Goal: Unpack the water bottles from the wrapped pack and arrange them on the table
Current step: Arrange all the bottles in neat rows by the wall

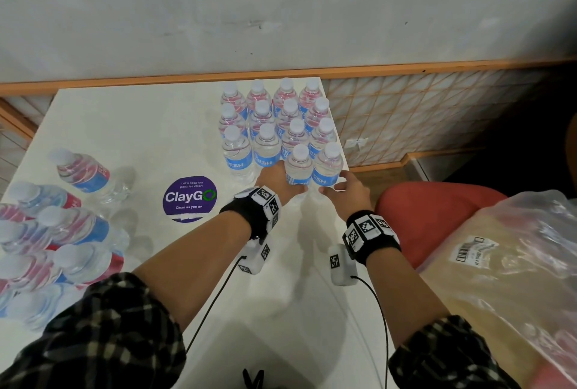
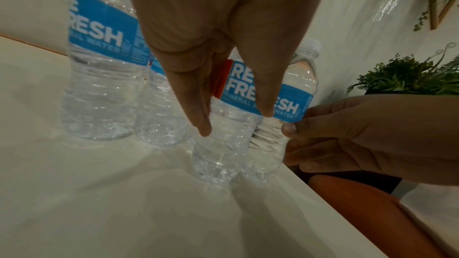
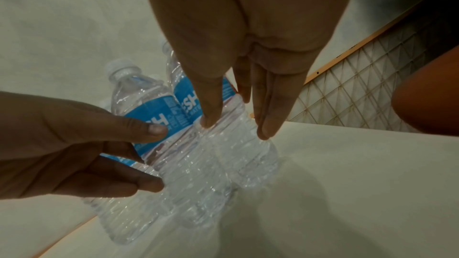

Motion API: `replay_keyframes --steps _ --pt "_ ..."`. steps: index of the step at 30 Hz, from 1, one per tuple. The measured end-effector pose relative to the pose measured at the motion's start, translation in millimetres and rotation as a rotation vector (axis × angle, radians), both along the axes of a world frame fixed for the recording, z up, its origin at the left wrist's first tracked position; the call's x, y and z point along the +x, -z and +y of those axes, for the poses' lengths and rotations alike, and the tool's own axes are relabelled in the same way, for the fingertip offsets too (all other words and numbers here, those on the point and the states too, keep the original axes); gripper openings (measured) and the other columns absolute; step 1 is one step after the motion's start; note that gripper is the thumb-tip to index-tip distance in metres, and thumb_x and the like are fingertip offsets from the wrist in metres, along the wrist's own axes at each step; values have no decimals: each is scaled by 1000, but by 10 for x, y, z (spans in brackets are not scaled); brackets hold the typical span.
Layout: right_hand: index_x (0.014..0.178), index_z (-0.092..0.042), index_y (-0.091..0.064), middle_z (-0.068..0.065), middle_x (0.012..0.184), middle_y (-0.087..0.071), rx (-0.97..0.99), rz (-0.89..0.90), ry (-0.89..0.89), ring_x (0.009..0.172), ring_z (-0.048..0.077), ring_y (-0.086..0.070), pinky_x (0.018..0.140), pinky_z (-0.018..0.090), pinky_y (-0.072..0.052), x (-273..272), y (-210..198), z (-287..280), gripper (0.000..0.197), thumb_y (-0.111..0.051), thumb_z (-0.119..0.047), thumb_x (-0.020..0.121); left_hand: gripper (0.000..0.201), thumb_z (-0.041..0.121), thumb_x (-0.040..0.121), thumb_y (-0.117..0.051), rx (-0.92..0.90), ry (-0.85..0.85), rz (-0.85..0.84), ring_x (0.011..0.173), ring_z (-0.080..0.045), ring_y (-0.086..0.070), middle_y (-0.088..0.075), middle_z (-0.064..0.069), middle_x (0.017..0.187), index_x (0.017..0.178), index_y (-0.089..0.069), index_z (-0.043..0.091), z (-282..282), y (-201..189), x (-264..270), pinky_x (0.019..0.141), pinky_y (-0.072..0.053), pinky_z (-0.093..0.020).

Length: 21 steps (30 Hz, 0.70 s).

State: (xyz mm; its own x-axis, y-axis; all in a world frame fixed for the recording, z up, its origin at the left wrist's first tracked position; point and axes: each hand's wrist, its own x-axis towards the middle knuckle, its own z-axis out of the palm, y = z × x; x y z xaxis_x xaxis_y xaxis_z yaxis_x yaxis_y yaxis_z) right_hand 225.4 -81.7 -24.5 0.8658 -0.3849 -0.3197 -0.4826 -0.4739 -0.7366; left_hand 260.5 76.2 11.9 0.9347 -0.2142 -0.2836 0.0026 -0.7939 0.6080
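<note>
While both forearms reach across the white table point(image 1: 150, 126), the left hand point(image 1: 276, 181) wraps its thumb and fingers around the lower body of one upright water bottle point(image 1: 298, 167) at the near end of a standing block of bottles point(image 1: 274, 126) near the table's far right corner. Seen from the left wrist, the thumb lies over the blue label of that bottle point(image 2: 223, 125) and the fingers curl round its other side. Just beside it on the right stands a second bottle point(image 1: 327, 167), right at the table's edge; the right hand point(image 1: 349, 192) sits around it with thumb and fingers spread and mostly straight. From the right wrist view the thumb tip rests against the ribbed clear plastic of this bottle point(image 3: 246, 144) while the long fingers point(image 3: 268, 117) hang straight beside it, so the hand looks loose rather than clamped. Both front bottles stand on the tabletop, touching each other. At the left side of the table a loose group of further bottles point(image 1: 56, 232) lies tipped on their sides. A round purple sticker point(image 1: 189, 198) reading ClayGo sits on the tabletop between the two groups. At the right, beyond the table, crumpled clear plastic wrap point(image 1: 515, 263) rests over a red chair point(image 1: 431, 217).
</note>
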Motion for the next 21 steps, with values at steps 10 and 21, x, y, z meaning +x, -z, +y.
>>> replay_keyframes --steps 10,21 --pt "132 -16 -47 8 113 -64 17 1 27 111 22 -55 95 35 -47 16 -15 18 60 -74 -29 80 39 38 84 -66 108 86 -35 98 -25 -61 -65 -9 108 114 -60 13 -5 110 89 75 -42 -26" --pt "131 -16 -49 8 111 -66 5 -10 13 109 23 -58 93 33 -48 11 -12 -13 58 -74 -27 80 40 39 85 -65 131 105 -48 98 -27 -62 -66 -11 107 112 -60 11 -16 100 100 78 -46 -29"
